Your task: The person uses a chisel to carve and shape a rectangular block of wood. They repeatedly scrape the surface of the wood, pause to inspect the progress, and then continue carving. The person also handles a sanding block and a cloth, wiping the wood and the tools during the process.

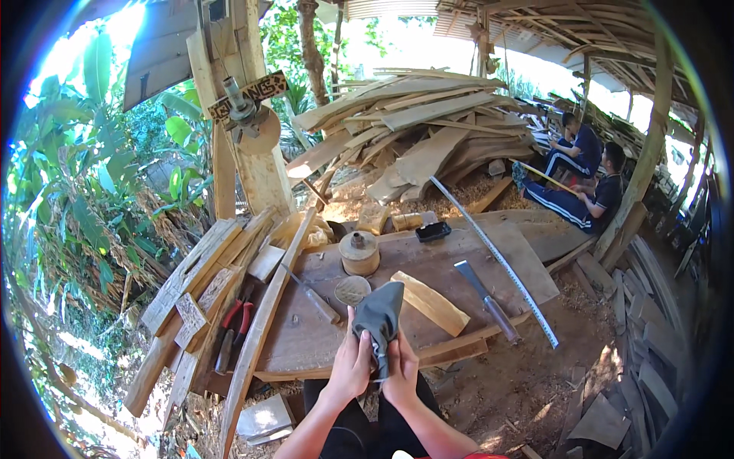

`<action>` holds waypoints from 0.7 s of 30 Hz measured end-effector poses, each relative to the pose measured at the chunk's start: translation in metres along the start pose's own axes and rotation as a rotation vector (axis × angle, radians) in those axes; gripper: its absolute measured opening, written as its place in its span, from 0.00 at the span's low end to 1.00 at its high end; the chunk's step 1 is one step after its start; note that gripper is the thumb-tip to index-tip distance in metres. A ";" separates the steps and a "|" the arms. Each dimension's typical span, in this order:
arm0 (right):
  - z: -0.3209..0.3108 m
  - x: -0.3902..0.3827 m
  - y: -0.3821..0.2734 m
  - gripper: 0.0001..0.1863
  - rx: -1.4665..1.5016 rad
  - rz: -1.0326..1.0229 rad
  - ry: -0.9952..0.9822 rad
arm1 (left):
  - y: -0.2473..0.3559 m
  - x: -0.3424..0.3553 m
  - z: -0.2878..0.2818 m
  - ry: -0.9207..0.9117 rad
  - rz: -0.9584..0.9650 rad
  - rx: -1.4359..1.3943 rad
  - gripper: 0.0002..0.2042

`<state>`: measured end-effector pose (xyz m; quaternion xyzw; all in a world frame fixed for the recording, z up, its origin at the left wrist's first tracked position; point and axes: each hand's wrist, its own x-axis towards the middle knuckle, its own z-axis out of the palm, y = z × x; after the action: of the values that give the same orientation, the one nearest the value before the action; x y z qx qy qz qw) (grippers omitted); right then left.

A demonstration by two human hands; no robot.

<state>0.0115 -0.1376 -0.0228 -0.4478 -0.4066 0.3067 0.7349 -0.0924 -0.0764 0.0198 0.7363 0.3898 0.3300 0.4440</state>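
Both my hands grip a dark grey cloth [380, 312] just past the near edge of the wooden workbench [321, 359]. My left hand [352, 369] closes on its left side, and my right hand [401, 370] pinches its lower right part. Whether something is wrapped inside the cloth cannot be seen. Right behind it stands a small round cup [352, 290] with pale contents. A wood block [430, 304] lies to the right of the cloth. Farther right is a wide-bladed chisel [487, 300]. A pointed tool with a wooden handle [312, 295] rests to the left.
A long metal ruler [497, 264] overhangs the bench's right edge. Behind the cup are a round wooden container [359, 254] and a black tray [433, 231]. Red-handled pliers [241, 323] lie among boards [195, 268] at left. Two people sit near the plank pile [428, 145].
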 end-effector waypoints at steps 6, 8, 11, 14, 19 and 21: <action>0.015 -0.019 0.007 0.15 -0.170 0.056 0.019 | -0.014 0.026 -0.005 -0.008 -0.039 -0.105 0.40; -0.002 -0.017 0.042 0.15 -0.027 0.256 0.004 | -0.009 0.034 -0.004 -0.012 -0.008 0.080 0.47; -0.018 0.004 0.059 0.30 -0.025 0.352 -0.033 | -0.002 0.037 -0.003 -0.053 0.054 0.221 0.48; -0.013 0.045 0.040 0.37 0.551 0.392 -0.118 | 0.011 0.031 0.002 -0.174 -0.076 0.094 0.41; 0.009 0.062 0.004 0.36 0.063 -0.080 -0.305 | -0.024 0.045 0.001 0.120 0.176 0.055 0.29; 0.013 0.042 0.009 0.35 -0.004 0.007 -0.298 | -0.026 0.053 -0.010 0.066 -0.006 -0.090 0.30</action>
<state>0.0193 -0.0949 -0.0138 -0.4003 -0.5105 0.3714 0.6642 -0.0826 -0.0189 0.0069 0.7031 0.3913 0.3697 0.4646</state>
